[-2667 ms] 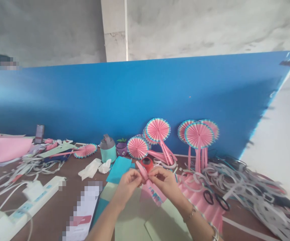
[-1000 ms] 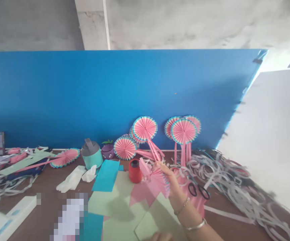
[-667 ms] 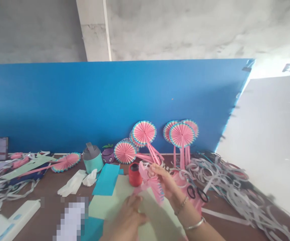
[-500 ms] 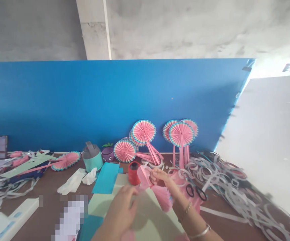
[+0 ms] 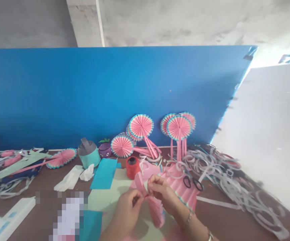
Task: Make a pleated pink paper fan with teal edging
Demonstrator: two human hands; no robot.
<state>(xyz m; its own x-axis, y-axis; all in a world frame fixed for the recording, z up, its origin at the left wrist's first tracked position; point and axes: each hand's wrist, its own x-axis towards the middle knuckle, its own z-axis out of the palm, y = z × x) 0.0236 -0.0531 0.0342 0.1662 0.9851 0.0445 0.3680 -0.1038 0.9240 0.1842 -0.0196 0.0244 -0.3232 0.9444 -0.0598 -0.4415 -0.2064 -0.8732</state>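
A pleated pink paper fan piece (image 5: 156, 214) is held above pale green sheets, pinched narrow at its middle and spreading at both ends. My left hand (image 5: 128, 207) is closed in a pinch at that narrow waist, where a small dark red line shows. Close beside it, my right hand (image 5: 162, 192) has its fingertips pressed together over the same spot. Whatever the right fingertips grip is too small to make out. Just beyond the hands stands a red thread spool (image 5: 133, 168). To the right, dark-handled scissors (image 5: 193, 183) lie on a pleated pink sheet (image 5: 182, 185).
Finished pink round fans (image 5: 141, 126) lean against the blue partition (image 5: 110, 90). White strips (image 5: 225, 180) are heaped on the right. Blue paper (image 5: 103, 173), tissues (image 5: 69, 178), a teal lidded cup (image 5: 89, 154) and a white power strip (image 5: 11, 219) are on the left.
My right hand has come down and toward my left hand, and both now meet at the paper's waist. The folded paper has turned more upright. The view has shifted slightly.
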